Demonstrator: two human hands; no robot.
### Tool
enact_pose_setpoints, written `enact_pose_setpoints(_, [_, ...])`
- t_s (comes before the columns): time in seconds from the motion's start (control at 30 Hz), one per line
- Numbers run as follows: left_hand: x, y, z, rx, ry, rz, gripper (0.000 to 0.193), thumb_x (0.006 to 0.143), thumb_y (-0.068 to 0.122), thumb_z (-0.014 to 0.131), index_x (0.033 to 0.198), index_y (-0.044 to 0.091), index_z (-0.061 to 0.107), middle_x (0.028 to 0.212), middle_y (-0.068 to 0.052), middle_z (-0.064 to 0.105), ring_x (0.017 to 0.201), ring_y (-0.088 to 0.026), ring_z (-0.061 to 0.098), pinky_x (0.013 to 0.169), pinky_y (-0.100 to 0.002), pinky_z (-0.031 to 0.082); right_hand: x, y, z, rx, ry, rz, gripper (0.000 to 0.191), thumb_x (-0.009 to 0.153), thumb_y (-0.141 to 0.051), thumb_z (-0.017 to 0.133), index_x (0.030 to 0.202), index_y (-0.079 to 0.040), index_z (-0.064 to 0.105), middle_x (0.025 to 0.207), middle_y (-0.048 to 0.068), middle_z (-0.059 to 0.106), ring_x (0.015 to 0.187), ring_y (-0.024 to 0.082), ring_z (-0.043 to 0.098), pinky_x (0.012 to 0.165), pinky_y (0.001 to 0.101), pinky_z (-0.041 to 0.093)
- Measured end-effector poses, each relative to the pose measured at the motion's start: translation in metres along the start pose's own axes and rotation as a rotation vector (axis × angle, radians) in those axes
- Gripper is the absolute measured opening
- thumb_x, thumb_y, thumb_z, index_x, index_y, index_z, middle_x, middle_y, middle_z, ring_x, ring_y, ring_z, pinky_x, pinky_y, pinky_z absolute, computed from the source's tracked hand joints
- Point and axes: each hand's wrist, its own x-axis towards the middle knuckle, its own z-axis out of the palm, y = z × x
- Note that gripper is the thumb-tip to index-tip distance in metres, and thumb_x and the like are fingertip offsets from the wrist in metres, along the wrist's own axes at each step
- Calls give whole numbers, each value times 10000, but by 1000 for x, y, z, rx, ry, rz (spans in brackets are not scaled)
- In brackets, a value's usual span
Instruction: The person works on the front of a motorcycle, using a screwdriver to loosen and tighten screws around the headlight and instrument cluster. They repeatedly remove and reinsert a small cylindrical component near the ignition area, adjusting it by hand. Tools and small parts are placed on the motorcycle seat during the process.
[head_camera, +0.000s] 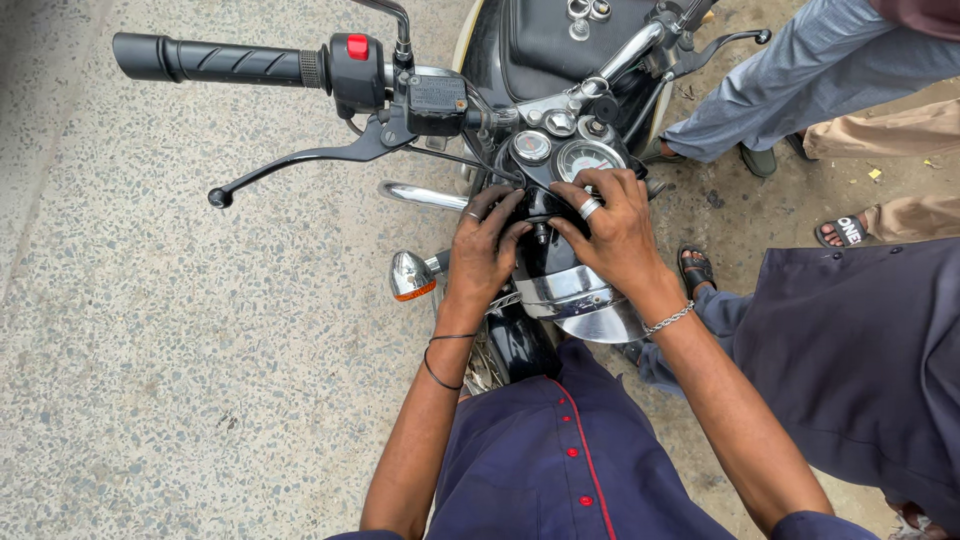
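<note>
I look down on the front of a black motorcycle. My left hand (483, 252) and my right hand (613, 228) both press on the black headlight housing (543, 262) just under the round gauges (585, 156). Their fingertips meet near the middle of the housing. The chrome headlight rim (588, 305) shows below my right wrist. My right hand wears a ring and a chain bracelet; my left wrist has a thin black band. Whether the fingers grip a small part is hidden.
The left handlebar grip (215, 62) with a red switch (357, 46) and brake lever (300, 162) reaches left. A chrome turn signal (411, 277) sits beside my left hand. Other people's legs (800, 75) and sandalled feet (845, 230) stand at the right. Speckled concrete floor (150, 350) lies left.
</note>
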Motion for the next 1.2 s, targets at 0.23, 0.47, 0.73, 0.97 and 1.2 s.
enact_pose_setpoints(0.23, [-3,-7,-2,-53,-38,6,422,898,55,739,1314,63,667,1359,-146,611,1267,-349,608,1061,-413,510,-22,-42,-1,25,84,137,343,784,-160,846,1059,-47,674,1046,100,653,1083,319,583,909,466,449])
enact_pose_setpoints(0.47, [-4,-5,4,-30,-7,-69,392,882,65,752,1269,76,695,1337,-121,632,1198,-319,650,1003,-391,545,-24,-47,39,52,143,240,239,866,-143,847,958,-22,663,868,111,686,838,297,611,746,439,478])
enact_pose_setpoints(0.73, [-5,18,5,-45,92,-212,343,858,71,758,1191,27,689,1263,-141,650,1050,-281,681,867,-358,585,-34,-39,48,86,181,216,204,804,-52,809,903,5,640,866,136,651,856,320,603,754,442,512])
enact_pose_setpoints(0.97, [-19,22,23,-597,40,-807,303,959,282,695,959,-16,752,762,-31,713,636,-112,629,562,-278,510,-36,-42,39,82,215,221,197,801,-41,808,948,-28,677,944,96,657,929,304,599,821,434,465])
enact_pose_setpoints(1.2, [-19,-7,36,-713,-72,-930,416,986,354,706,818,-26,726,641,3,597,515,-91,480,449,-248,365,-35,-45,33,151,201,235,205,837,-72,819,1006,-42,706,980,75,688,955,274,607,838,413,443])
